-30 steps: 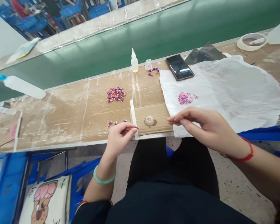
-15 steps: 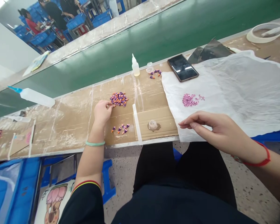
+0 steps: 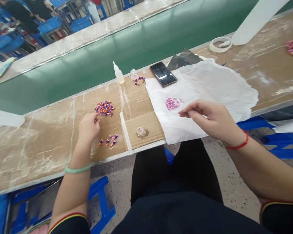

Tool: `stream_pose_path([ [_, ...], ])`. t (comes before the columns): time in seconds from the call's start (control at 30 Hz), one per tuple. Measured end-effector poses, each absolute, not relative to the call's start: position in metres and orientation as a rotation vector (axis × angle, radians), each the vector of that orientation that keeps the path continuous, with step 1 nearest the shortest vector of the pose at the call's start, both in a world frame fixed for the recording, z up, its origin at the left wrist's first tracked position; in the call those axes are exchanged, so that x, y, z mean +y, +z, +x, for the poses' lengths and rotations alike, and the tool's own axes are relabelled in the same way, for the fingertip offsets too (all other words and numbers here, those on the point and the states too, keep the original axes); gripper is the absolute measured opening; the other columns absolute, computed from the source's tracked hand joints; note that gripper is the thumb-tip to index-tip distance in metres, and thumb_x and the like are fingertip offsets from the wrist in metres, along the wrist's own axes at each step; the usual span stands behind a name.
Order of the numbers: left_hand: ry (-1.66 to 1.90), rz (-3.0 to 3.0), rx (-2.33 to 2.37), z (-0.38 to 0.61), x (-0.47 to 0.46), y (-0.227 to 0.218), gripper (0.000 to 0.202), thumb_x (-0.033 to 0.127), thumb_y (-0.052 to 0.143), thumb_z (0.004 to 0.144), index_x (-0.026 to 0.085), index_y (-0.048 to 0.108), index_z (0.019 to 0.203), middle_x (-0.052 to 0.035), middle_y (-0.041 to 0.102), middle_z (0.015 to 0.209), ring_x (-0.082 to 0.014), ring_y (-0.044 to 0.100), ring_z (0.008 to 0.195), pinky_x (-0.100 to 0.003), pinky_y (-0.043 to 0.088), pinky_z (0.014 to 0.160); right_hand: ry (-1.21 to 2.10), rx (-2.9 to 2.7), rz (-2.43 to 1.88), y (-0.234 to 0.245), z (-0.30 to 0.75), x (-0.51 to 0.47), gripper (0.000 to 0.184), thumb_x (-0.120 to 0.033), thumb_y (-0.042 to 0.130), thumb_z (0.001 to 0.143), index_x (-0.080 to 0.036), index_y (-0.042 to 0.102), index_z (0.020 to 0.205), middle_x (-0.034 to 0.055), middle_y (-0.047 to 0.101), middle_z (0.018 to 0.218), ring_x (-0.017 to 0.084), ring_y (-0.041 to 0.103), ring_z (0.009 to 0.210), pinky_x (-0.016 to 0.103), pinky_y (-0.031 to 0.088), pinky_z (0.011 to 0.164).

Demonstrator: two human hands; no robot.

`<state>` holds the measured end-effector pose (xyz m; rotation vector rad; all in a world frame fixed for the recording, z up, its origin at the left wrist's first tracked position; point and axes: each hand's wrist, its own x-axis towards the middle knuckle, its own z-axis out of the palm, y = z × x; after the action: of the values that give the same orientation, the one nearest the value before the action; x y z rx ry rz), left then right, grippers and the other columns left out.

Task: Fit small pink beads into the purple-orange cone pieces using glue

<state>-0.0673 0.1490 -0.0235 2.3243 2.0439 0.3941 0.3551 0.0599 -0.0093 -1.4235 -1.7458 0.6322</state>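
My left hand is closed in a pinch at the near left edge of a pile of small purple-and-orange pieces. Whatever its fingertips hold is too small to make out. Closer to me lies a loose group of similar cone-shaped pieces. Over the white cloth, my right hand has thumb and fingers pressed together, just right of a scatter of tiny pink bits. I cannot make out anything in its fingers. Between the hands, a small clear round dish sits on a cardboard piece.
Along the table's back edge stand a dropper bottle and a small clear cup. A phone lies on the cloth's far left corner. Farther right is a tape roll. A white strip borders the cardboard.
The view has swung to the right. My right hand has shifted from the near left side of the pink bits to their right. My left hand stays by the purple-and-orange pile.
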Motion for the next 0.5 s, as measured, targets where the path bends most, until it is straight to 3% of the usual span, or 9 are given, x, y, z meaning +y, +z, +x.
stream_pose_path([
  [0.17, 0.723, 2.213, 1.918, -0.063, 0.128, -0.018, 0.019, 0.035, 0.055, 0.080, 0.021, 0.068, 0.083, -0.0093, 0.069, 0.087, -0.0259, 0.064, 0.085, -0.037, 0.053, 0.074, 0.505, -1.824, -1.563, -0.028, 0.383, 0.083, 0.016, -0.020, 0.052, 0.082, -0.022, 0.068, 0.087, 0.0068, 0.074, 0.092, 0.023, 0.069, 0.085, 0.037, 0.055, 0.070],
  [0.3, 0.807, 2.105, 1.874, -0.047, 0.104, -0.004, 0.020, 0.040, 0.059, 0.080, 0.022, 0.066, 0.081, -0.0057, 0.067, 0.084, -0.0226, 0.063, 0.078, -0.032, 0.052, 0.064, 0.460, -1.977, -1.630, -0.044, 0.387, 0.100, 0.016, -0.016, 0.052, 0.081, -0.016, 0.068, 0.084, 0.0102, 0.069, 0.093, 0.020, 0.062, 0.077, 0.037, 0.051, 0.073],
  [0.5, 0.854, 1.886, 1.708, -0.021, 0.061, -0.003, 0.019, 0.041, 0.066, 0.081, 0.021, 0.065, 0.084, -0.0011, 0.068, 0.073, -0.0170, 0.064, 0.063, -0.027, 0.050, 0.058, 0.374, -2.057, -1.685, -0.054, 0.364, 0.113, 0.007, -0.014, 0.058, 0.082, -0.016, 0.063, 0.078, 0.0090, 0.068, 0.085, 0.024, 0.059, 0.089, 0.039, 0.046, 0.086],
])
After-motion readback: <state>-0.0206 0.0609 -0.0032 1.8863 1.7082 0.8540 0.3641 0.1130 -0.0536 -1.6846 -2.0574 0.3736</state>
